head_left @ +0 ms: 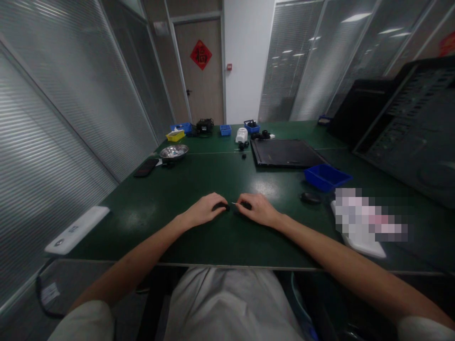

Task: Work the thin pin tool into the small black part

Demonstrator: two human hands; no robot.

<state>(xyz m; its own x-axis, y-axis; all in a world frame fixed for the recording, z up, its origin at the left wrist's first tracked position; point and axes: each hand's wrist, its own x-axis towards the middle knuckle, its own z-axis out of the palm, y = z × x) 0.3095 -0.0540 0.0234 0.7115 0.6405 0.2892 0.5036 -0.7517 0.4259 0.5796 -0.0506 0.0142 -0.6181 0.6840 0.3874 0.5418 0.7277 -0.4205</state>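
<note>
Over the near middle of the green table (192, 237), my left hand (203, 209) is closed around a small black part (222, 206). Its rounded dark end shows between thumb and fingers. Facing it, a short gap away, my right hand (261, 209) pinches a small black piece (246, 205). A thin pale tip (234, 203) sticks out of that grip toward the left hand. The two held things appear apart. Fingers cover most of both, so their exact kind cannot be told.
A black computer mouse (310, 198), a blue tray (327, 177) and a dark flat panel (287, 153) lie to the right. Leftward are a white case (76, 230), a phone (146, 167) and a metal bowl (174, 152). Small black parts (242, 146) sit farther back.
</note>
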